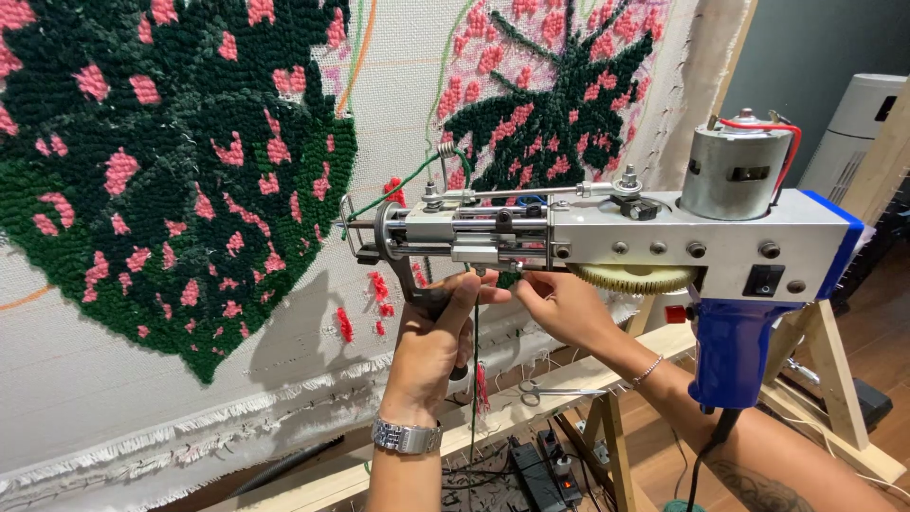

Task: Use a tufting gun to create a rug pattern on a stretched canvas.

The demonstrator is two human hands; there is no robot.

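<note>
The tufting gun (607, 237) lies level in mid-air before the stretched backing cloth (379, 114), its needle end pointing left and nearly at the cloth, its grey motor (735, 166) upright on top and its blue pistol grip (730, 356) hanging down at the right; a brass-coloured gear (633, 278) shows under the body. The left hand (431, 346), a metal wristwatch (406, 436) on its wrist, has its fingers closed round the black front handle beneath the needle end; the right hand (559, 303) reaches up under the mechanism, fingertips pinched together just beside the left thumb, though whether they hold the thin green yarn (475, 379) hanging there I cannot tell. On the cloth sit dark green leaf shapes with pink spots (161, 161); below, scissors (555, 390) lie on the wooden frame rail (569, 374); a power strip (540, 474) rests on the floor.
</note>
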